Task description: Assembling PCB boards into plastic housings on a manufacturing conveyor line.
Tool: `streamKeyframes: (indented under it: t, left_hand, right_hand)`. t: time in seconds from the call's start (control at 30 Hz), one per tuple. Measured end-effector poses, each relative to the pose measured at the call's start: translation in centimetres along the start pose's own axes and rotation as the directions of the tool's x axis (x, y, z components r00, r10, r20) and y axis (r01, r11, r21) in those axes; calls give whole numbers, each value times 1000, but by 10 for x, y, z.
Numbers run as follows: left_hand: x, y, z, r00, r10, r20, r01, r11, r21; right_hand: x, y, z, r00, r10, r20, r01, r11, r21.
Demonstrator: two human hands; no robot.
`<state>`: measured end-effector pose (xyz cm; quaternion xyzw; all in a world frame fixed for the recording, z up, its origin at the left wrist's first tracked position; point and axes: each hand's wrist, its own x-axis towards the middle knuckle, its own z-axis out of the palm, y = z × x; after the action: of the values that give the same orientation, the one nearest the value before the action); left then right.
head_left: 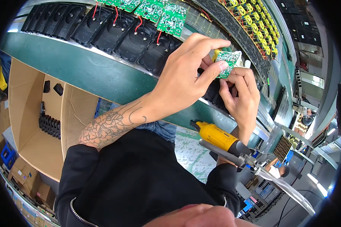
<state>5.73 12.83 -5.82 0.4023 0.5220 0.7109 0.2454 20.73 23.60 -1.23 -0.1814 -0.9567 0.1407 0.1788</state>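
Observation:
My left hand point(191, 72) grips a small green circuit board point(227, 60) with its thumb across the face and the fingers behind. Yellow and green parts show at the board's far side. My right hand point(240, 89) is close against the board's lower right edge, its fingers curled and pinched; what lies between them is hidden. Beneath both hands, black plastic casings point(130, 39) stand in a row along the bench. Red and black wires run from several of them to green circuit boards point(173, 19) at the back.
A yellow electric screwdriver point(218, 136) hangs near my right forearm. At the left, an open cardboard box point(28, 113) holds black parts. Beyond the dark strip stand rows of yellow-topped components point(254, 26). The green bench edge point(72, 62) runs before me; another person point(278, 171) is far right.

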Motion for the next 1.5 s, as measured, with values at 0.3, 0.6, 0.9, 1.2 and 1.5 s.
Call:
streamKeyframes:
  t: [0.3,0.6,0.9,1.2,1.5]
  left_hand:
    - [-1,-1,1,1000,26,7,-26,999,22]
    - [-1,0,0,997,83,-3,-83,993,82]
    - [-1,-3,0,998,67,-6,-66,994,92]
    - [0,-1,2,996,86,-24,-83,990,113]
    - [-1,-2,-1,997,81,-10,-79,990,116]
  right_hand:
    - [-1,3,-2,999,-11,34,9,998,55]
    - [-36,15,-47,990,-47,-137,136,631,764]
    - [-52,26,-50,771,-619,149,165,420,892]
    - [-37,0,-16,930,33,-366,284,567,773]
    - [-6,13,21,706,250,-663,25,926,377]
